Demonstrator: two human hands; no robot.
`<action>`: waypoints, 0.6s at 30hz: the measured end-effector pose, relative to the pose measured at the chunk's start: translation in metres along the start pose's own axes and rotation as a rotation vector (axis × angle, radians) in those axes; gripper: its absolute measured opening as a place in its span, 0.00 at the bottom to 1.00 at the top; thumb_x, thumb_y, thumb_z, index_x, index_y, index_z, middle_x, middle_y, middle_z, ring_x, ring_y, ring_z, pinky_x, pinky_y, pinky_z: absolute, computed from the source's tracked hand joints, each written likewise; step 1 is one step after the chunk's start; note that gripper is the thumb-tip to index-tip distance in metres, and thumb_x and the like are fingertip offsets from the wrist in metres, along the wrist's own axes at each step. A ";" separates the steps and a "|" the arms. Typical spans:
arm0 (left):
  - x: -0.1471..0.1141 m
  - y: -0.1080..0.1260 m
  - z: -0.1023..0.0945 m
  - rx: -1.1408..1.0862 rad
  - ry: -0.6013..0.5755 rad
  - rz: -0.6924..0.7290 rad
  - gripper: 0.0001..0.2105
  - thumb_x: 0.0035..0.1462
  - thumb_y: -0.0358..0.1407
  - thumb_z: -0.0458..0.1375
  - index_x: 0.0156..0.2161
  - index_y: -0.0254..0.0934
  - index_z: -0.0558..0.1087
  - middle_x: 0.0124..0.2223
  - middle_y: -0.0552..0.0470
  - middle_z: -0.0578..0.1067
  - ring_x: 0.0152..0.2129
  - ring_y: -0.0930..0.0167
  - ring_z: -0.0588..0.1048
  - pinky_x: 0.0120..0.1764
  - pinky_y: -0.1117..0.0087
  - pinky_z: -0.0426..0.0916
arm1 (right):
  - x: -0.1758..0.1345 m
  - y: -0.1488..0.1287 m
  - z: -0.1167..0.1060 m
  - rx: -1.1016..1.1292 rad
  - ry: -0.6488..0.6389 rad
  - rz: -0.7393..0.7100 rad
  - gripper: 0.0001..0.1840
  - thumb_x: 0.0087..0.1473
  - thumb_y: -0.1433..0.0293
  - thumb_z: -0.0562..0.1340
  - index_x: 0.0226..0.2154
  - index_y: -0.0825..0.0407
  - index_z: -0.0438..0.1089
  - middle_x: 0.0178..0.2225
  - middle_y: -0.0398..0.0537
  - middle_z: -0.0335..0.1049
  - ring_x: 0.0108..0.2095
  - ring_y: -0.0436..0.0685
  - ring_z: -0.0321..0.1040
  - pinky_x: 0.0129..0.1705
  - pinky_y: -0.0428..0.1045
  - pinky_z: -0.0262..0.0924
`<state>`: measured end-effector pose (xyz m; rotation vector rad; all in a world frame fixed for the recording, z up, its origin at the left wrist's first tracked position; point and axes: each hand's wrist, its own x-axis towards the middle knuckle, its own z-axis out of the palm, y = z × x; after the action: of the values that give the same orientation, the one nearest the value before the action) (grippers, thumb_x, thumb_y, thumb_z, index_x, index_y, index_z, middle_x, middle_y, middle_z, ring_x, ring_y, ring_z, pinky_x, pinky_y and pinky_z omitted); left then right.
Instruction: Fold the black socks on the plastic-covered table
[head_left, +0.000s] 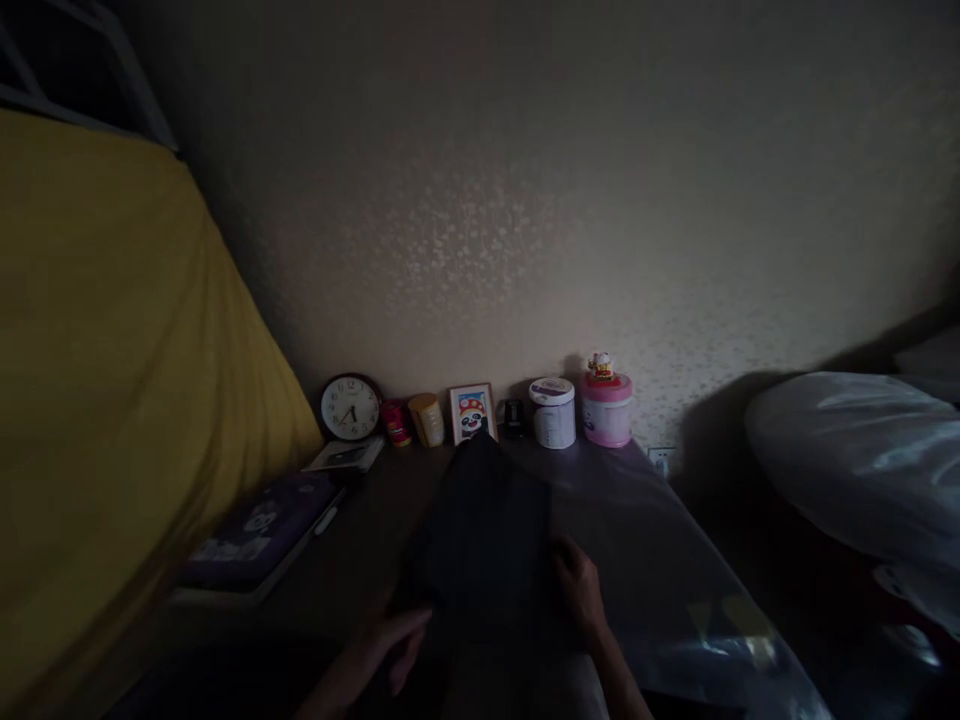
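Note:
A dark piece of cloth, perhaps a garment, lies on the table in front of me, its narrow far end close to the picture frame. My right hand is closed on the cloth's right edge, knuckles up. At the near left corner, my left hand has its fingers bent together on the cloth. The dim light blurs that hand, and the lower part of the cloth fades into shadow.
Against the wall stand a round clock, a red can, an orange container, a panda picture frame, a white tub and a pink tub. A purple case lies left, beside a yellow curtain.

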<state>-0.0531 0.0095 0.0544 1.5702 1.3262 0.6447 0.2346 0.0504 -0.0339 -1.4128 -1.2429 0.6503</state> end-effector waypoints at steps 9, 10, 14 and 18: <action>0.014 -0.003 0.003 0.249 0.279 0.128 0.29 0.48 0.38 0.55 0.58 0.41 0.59 0.46 0.48 0.76 0.32 0.68 0.78 0.34 0.69 0.70 | 0.003 0.007 0.002 -0.031 0.040 -0.028 0.19 0.46 0.61 0.52 0.33 0.53 0.73 0.33 0.53 0.76 0.34 0.60 0.71 0.36 0.49 0.62; 0.014 -0.003 0.005 0.135 0.271 0.067 0.30 0.49 0.40 0.54 0.59 0.39 0.56 0.38 0.50 0.78 0.21 0.71 0.75 0.24 0.72 0.68 | 0.003 0.007 0.002 -0.012 0.039 -0.023 0.19 0.46 0.61 0.52 0.33 0.53 0.73 0.32 0.52 0.76 0.35 0.60 0.71 0.36 0.49 0.63; 0.003 0.013 0.004 0.036 0.251 0.034 0.36 0.47 0.39 0.57 0.61 0.37 0.49 0.29 0.58 0.75 0.09 0.80 0.61 0.13 0.79 0.54 | 0.005 0.009 0.000 0.148 0.040 0.007 0.19 0.45 0.58 0.56 0.32 0.54 0.73 0.32 0.52 0.76 0.35 0.60 0.71 0.34 0.48 0.64; -0.014 0.038 -0.004 0.002 0.197 0.050 0.30 0.48 0.40 0.57 0.56 0.35 0.56 0.19 0.65 0.69 0.08 0.79 0.60 0.14 0.79 0.55 | 0.020 0.010 -0.013 0.254 0.040 0.063 0.21 0.45 0.53 0.61 0.31 0.55 0.72 0.30 0.49 0.75 0.34 0.60 0.71 0.33 0.49 0.65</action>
<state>-0.0438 -0.0008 0.0923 1.5767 1.4354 0.8474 0.2552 0.0657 -0.0350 -1.2510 -1.0478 0.7900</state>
